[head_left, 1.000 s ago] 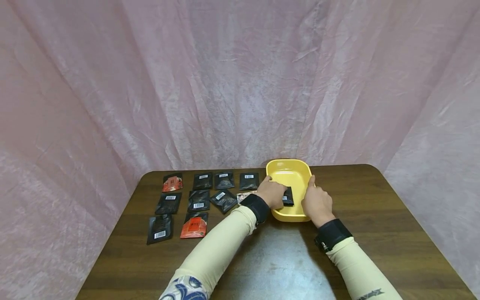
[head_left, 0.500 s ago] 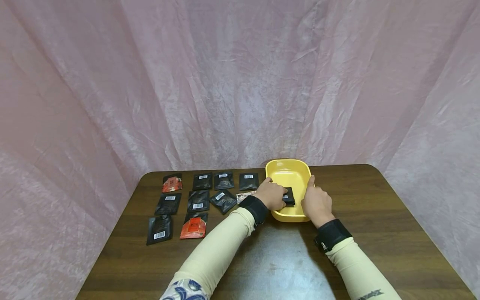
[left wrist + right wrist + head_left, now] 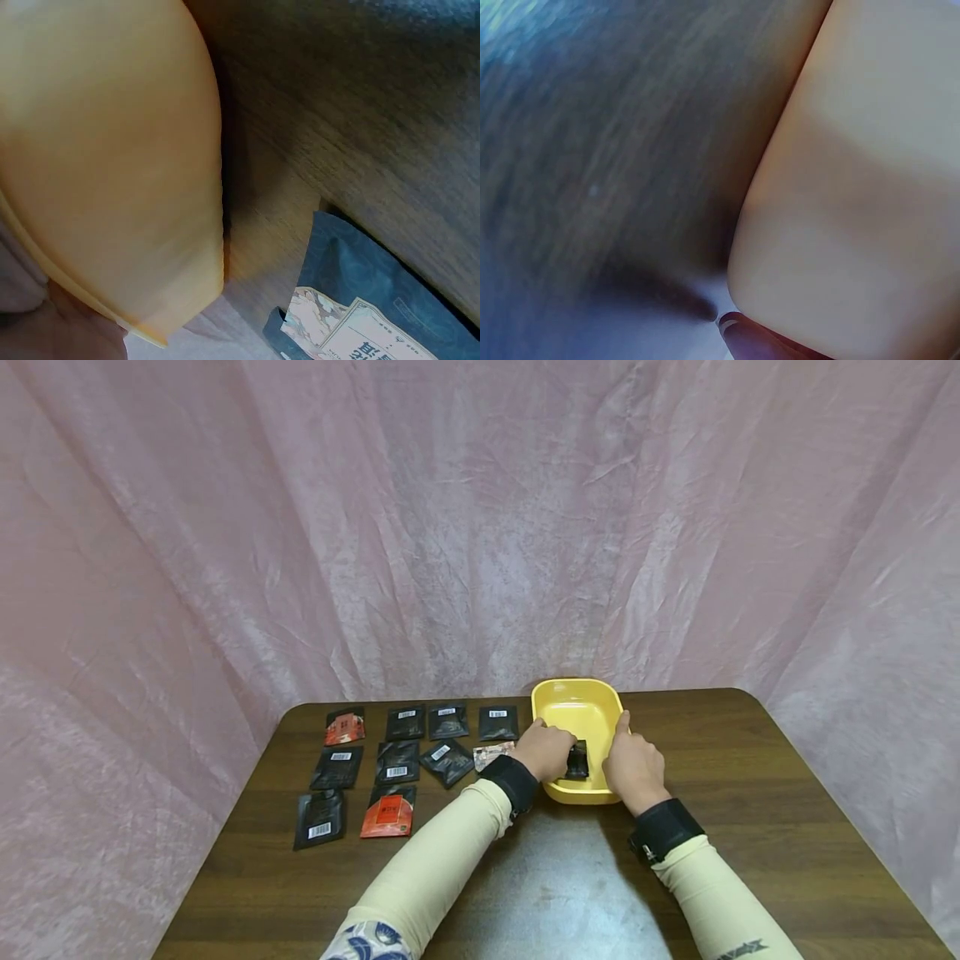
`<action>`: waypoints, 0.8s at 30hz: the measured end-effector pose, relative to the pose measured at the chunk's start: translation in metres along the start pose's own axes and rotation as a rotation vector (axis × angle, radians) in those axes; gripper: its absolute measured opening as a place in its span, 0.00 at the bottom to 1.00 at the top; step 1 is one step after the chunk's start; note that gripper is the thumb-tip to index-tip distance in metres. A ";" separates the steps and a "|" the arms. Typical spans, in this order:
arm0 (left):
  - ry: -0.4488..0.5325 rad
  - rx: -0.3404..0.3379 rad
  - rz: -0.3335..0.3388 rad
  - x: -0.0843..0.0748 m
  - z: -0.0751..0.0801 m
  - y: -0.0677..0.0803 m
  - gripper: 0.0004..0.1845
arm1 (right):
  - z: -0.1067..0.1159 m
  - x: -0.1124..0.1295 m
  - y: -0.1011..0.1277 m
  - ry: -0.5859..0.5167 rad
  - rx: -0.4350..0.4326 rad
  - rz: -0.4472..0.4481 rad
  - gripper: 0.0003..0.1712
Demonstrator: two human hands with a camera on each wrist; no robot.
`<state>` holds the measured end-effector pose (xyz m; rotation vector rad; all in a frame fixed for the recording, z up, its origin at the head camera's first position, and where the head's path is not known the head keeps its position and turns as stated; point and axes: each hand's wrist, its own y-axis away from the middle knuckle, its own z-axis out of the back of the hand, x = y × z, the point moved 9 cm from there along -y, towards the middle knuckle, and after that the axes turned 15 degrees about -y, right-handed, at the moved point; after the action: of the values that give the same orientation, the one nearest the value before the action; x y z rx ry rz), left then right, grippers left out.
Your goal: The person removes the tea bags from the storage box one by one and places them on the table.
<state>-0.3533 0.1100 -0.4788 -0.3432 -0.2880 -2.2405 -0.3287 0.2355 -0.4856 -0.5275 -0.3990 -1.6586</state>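
A yellow plastic tray stands near the table's back edge in the head view. My left hand reaches over its left rim and holds a small black packet down inside; the fingertips are mostly hidden. On the tray's right side, my right hand grips the rim, its index finger pointing forward along it. The left wrist view shows the tray's outer wall with part of the left hand behind its rim. In the right wrist view, a fingertip shows below the wall.
Left of the tray lie several flat black packets, such as one with a barcode and a red-faced one. A pale-printed packet lies beside the left wrist. Pink curtain hangs behind the wooden table.
Inside the tray, the black packet at my left fingers has tilted and shifted slightly toward me; its white label no longer shows. The right hand and tray stay put.
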 end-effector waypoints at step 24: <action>-0.017 -0.040 0.042 0.000 0.004 0.003 0.10 | -0.001 0.001 0.001 -0.010 -0.009 0.004 0.52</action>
<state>-0.3510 0.1092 -0.4750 -0.3864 -0.2436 -2.2054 -0.3279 0.2343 -0.4860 -0.5428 -0.3977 -1.6552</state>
